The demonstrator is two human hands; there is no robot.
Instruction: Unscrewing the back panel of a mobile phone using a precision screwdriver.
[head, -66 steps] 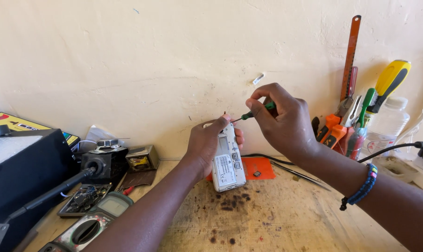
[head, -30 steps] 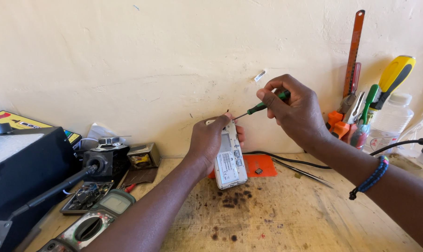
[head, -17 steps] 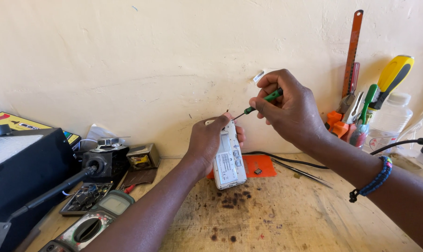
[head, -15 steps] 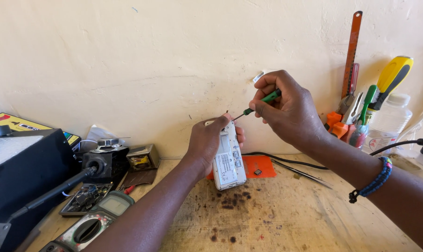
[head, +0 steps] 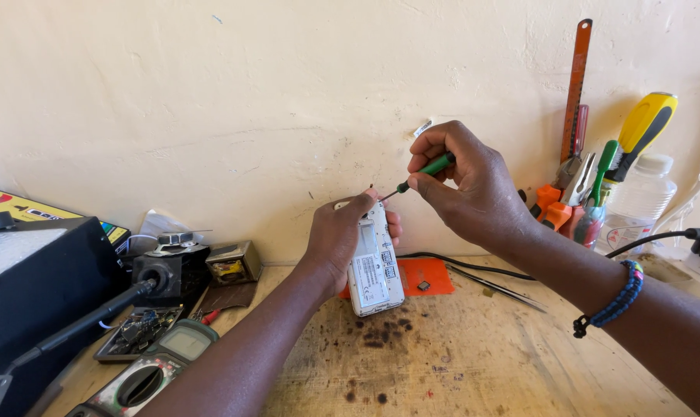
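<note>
One view only, head. Left hand (head: 336,241) wrapped around small white phone (head: 374,262), held upright, lower end on stained wooden bench (head: 473,363) before cream wall (head: 234,100). Right hand (head: 469,185) pinching thin green screwdriver (head: 423,171), tip at phone's top edge. Risks, judged: tip slipping off, jabbing left thumb or scratching casing; tiny screw dropping among clutter; phone sliding if grip loosens.

The phone (head: 374,262) stands on end at the middle of the bench (head: 473,363), against the wall. A flat mat (head: 431,276) lies behind it at three o'clock; tweezers (head: 496,284) beyond. The tool holder (head: 589,193) sits at two o'clock, the multimeter (head: 153,374) at eight o'clock, the box (head: 37,297) at nine
</note>
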